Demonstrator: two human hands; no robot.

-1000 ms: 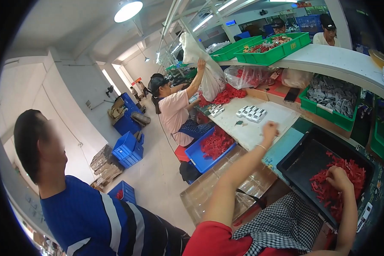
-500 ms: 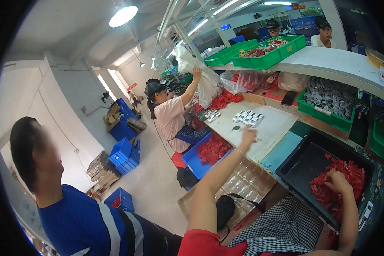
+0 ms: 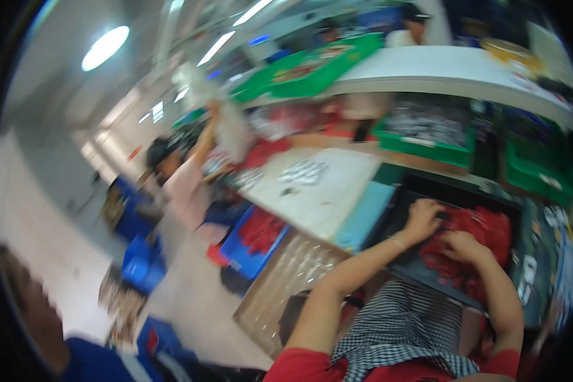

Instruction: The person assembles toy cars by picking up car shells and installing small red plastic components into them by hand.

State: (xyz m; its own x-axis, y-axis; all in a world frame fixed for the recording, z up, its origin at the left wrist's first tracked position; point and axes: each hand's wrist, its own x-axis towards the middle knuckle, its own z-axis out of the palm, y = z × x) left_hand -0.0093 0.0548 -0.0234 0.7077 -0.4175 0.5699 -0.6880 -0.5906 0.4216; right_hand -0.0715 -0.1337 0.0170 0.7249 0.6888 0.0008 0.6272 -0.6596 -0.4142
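A black tray (image 3: 398, 219) holds a heap of red plastic pieces (image 3: 484, 226) in front of me. My left hand (image 3: 424, 219) is over the tray at the heap's left edge, its fingers bent and blurred; what they hold, if anything, cannot be made out. My right hand (image 3: 461, 245) rests in the red pieces with its fingertips hidden among them. Left of the tray, white parts (image 3: 304, 172) stand grouped on a pale board (image 3: 325, 197). A light blue sheet (image 3: 365, 213) lies between board and tray.
A co-worker in pink (image 3: 188, 194) lifts a white sack (image 3: 232, 130) at the left. Another person in blue (image 3: 86, 360) is at the lower left. Green bins (image 3: 426, 149) sit below the white shelf (image 3: 426, 67). A blue bin (image 3: 239, 258) of red pieces stands beside a cardboard box (image 3: 261, 312).
The view has swung to the right and blurred. My left hand has moved from above the pale board to the black tray. My right hand has stayed in the red pieces.
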